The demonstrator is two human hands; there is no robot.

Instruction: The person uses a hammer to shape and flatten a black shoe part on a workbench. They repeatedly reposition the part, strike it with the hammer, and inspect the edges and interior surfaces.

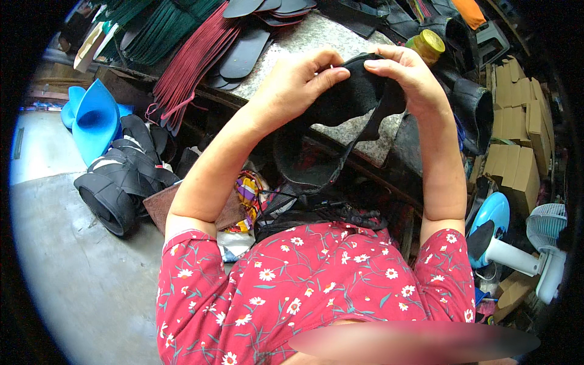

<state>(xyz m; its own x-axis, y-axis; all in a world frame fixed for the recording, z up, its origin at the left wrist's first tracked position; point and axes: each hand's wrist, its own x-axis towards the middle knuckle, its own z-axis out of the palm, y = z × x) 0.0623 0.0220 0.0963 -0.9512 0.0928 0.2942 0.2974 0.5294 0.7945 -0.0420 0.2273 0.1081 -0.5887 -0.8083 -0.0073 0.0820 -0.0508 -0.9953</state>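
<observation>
Raised in front of me over the table's near edge is a black shoe upper (350, 94), its curved, cut-out edge hanging down. My left hand (298, 82) pinches its top edge between thumb and fingers. Close beside it, my right hand (410, 79) grips the same edge, thumb on the near side. A dark band of the piece loops down below the hands toward my lap. More black material (328, 213) lies across my lap, and how it joins the held piece is unclear.
Black soles (246, 52) and red-edged strips (194, 58) lie on the speckled tabletop (304, 39), with a yellow-lidded jar (431, 44) at right. Black uppers (121, 182) and a blue curved piece (94, 121) sit at left. Brown boxes (514, 164) and a fan (546, 228) stand right.
</observation>
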